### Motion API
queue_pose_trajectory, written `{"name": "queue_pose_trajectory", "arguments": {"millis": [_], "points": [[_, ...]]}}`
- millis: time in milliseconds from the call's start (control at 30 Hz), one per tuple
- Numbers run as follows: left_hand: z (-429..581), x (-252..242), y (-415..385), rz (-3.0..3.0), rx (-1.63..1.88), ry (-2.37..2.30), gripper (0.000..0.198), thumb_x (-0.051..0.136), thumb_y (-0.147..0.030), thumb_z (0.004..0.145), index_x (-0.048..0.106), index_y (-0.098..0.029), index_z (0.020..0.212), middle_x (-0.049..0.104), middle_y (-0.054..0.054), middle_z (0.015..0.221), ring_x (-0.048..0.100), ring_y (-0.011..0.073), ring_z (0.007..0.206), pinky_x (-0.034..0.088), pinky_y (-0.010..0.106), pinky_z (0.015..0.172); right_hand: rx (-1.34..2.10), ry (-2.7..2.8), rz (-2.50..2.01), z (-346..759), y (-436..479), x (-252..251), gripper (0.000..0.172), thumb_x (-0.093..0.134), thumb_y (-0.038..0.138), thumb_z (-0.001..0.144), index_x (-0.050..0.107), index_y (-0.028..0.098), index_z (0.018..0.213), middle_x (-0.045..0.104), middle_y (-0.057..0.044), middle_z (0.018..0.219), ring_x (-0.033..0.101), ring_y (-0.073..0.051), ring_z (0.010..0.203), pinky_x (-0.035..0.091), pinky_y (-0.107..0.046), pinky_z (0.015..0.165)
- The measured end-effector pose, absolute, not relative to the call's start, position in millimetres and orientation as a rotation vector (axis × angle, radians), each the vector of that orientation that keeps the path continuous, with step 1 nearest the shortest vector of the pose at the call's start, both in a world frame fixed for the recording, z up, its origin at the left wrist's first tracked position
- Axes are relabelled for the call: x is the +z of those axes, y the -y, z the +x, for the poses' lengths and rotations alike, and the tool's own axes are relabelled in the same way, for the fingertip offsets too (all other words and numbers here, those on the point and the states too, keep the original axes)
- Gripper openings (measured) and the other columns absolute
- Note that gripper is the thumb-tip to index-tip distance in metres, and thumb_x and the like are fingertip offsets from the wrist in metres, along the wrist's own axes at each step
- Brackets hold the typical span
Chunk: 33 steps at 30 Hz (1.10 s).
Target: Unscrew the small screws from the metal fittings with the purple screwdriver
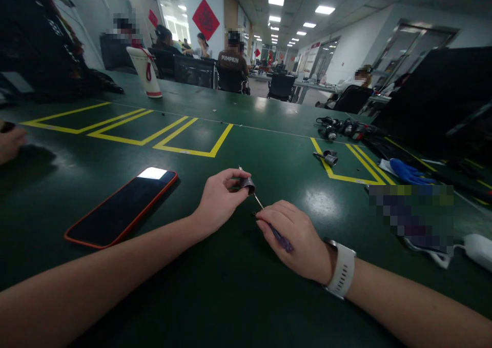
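Between the thumb and fingers of my left hand (220, 200) is a small grey metal cylindrical part (248, 184), its open end turned toward my right hand. My right hand (294, 235) is closed round the purple handle of a screwdriver (283, 241). The screwdriver's thin shaft points up and left to the metal part; whether its tip touches inside I cannot tell. A tiny dark piece (253, 213) lies on the table just left of my right fingertips. A similar metal part (328, 157) rests farther off, across a yellow tape line.
A phone in an orange case (123, 207) lies left of my hands on the green table (215, 297). Farther back stand a paper cup (146, 71) and a cluster of dark metal parts (334, 127). Blue gloves (411, 171) are at right; another person's hand (11, 142) is at far left.
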<state>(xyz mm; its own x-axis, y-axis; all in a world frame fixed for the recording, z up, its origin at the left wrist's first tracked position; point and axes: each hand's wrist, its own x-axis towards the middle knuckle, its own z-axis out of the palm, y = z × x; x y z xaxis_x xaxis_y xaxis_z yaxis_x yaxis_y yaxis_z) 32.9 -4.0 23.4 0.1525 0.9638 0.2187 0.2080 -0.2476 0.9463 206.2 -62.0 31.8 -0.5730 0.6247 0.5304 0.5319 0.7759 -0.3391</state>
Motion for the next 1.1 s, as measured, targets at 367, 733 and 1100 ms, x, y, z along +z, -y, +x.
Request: {"name": "queue_pose_trajectory", "arguments": {"millis": [367, 733, 1100], "points": [[32.0, 17.7, 0.7, 1.563, 1.188, -1.101, 0.026, 0.066, -0.018, 0.07, 0.065, -0.017, 0.096, 0.071, 0.005, 0.096, 0.068, 0.0181, 0.087, 0.054, 0.036, 0.082, 0.187, 2.331, -0.845, 207.2, 61.2, 29.0, 0.015, 0.045, 0.017, 0.09, 0.057, 0.015, 0.098, 0.066, -0.01, 0.087, 0.059, -0.018, 0.077, 0.048, -0.033, 0.068], [36.2, 23.5, 4.2, 1.484, 1.181, -1.115, 0.028, 0.067, -0.016, 0.068, 0.064, -0.015, 0.096, 0.069, 0.006, 0.103, 0.066, 0.0183, 0.092, 0.051, 0.037, 0.089, 0.204, 2.343, -0.861, 207.5, 60.9, 29.8, 0.016, 0.045, 0.017, 0.09, 0.059, 0.013, 0.097, 0.066, -0.01, 0.087, 0.059, -0.019, 0.078, 0.048, -0.034, 0.069], [37.7, 24.7, 5.0, 1.424, 1.195, -1.085, 0.029, 0.067, -0.011, 0.066, 0.065, -0.014, 0.095, 0.069, 0.006, 0.101, 0.065, 0.0167, 0.091, 0.05, 0.034, 0.088, 0.2, 2.334, -0.852, 208.2, 60.4, 31.1, 0.016, 0.046, 0.017, 0.09, 0.059, 0.011, 0.098, 0.066, -0.01, 0.086, 0.059, -0.018, 0.077, 0.048, -0.033, 0.068]]}}
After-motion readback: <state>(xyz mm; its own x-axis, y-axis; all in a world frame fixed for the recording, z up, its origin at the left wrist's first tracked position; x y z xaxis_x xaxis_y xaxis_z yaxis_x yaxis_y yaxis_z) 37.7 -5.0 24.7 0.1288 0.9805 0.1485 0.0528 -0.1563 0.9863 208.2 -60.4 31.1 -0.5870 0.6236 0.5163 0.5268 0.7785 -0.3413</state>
